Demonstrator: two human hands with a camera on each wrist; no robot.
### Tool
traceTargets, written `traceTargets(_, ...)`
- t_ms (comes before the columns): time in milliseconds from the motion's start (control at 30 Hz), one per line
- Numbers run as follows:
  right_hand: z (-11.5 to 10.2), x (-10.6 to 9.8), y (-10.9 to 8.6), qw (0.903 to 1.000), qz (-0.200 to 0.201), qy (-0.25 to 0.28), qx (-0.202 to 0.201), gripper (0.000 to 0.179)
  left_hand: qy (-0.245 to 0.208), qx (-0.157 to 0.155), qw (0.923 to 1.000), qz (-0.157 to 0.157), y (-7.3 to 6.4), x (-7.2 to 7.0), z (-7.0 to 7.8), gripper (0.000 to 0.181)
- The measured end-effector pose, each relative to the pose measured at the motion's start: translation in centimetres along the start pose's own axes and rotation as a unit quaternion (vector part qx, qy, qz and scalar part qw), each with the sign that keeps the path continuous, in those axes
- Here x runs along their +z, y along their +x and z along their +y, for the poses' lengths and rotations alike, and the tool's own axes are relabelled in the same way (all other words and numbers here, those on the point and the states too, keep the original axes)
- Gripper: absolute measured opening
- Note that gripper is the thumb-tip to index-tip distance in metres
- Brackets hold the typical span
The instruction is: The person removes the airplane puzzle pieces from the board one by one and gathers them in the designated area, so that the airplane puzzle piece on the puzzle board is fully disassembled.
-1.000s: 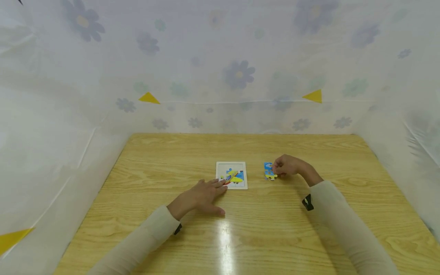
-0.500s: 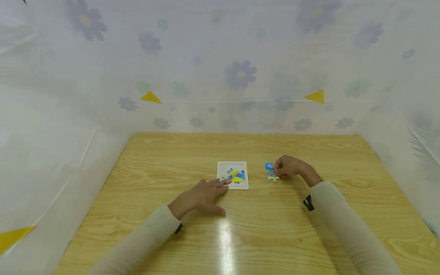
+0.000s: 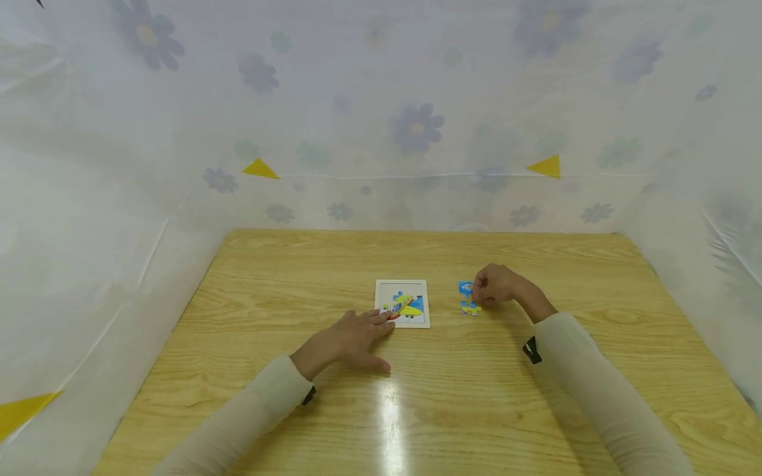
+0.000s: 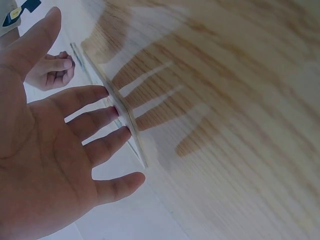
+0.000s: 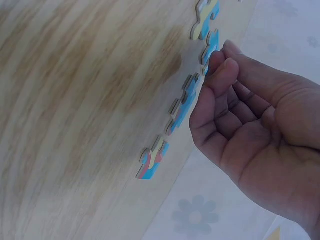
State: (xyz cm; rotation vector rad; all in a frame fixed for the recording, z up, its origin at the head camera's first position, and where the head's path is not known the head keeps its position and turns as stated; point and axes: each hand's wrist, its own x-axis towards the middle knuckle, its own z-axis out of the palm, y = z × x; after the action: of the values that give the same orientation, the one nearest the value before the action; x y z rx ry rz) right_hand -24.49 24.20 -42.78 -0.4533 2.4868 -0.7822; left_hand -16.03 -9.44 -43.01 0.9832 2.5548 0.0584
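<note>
In the head view a small square jigsaw tray (image 3: 425,284) with a pale frame lies mid-table, holding a partly assembled yellow airplane picture (image 3: 409,307). My left hand (image 3: 357,340) is spread, its fingertips on the tray's near left corner; in the left wrist view three fingertips (image 4: 116,114) rest at the tray's edge. My right hand (image 3: 495,284) is at the loose blue and yellow puzzle pieces (image 3: 466,288) right of the tray. In the right wrist view its curled thumb and fingers pinch at a blue puzzle piece (image 5: 212,44), partly hiding it.
Other puzzle pieces (image 5: 152,161) lie in a loose row on the wooden table (image 3: 286,277). Pale flowered sheeting (image 3: 357,99) encloses the back and sides, with yellow triangles (image 3: 544,166) on it.
My right hand has shifted slightly at the loose pieces, and the lower yellow-and-blue piece has moved a little toward me. My left hand keeps its place on the tray.
</note>
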Motion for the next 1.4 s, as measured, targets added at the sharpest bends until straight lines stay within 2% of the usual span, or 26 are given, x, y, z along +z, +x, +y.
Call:
traceTargets(267, -0.5, 0.4, 0.7, 0.9997, 0.01, -0.018, -0.011, 0.013, 0.015, -0.003, 0.9999, 0.006, 0.1, 0.3, 0.1, 0.084)
traceTargets(500, -1.7, 1.0, 1.5, 0.9989, 0.03, -0.027, -0.023, 0.015, 0.012, -0.001, 0.9999, 0.009, 0.1, 0.3, 0.2, 0.084)
traceTargets(733, -3.1, 2.3, 3.0, 0.999, 0.044, -0.001, -0.011, 0.013, 0.005, 0.0, 0.9999, 0.01, 0.1, 0.2, 0.2, 0.084)
traceTargets(833, -3.7, 2.9, 3.5, 0.9982, 0.058, -0.005, -0.013, 0.012, 0.006, 0.001, 0.9999, 0.011, 0.2, 0.2, 0.2, 0.083)
traceTargets(1067, -5.2, 4.3, 4.4, 0.9956, 0.086, -0.01, -0.034, 0.012, 0.008, 0.006, 0.9998, 0.015, 0.1, 0.2, 0.3, 0.084)
traceTargets(1400, -7.1, 5.4, 5.6, 0.9952, 0.086, -0.021, -0.042, 0.016, 0.003, 0.004, 1.0, 0.007, 0.0, 0.2, 0.2, 0.085)
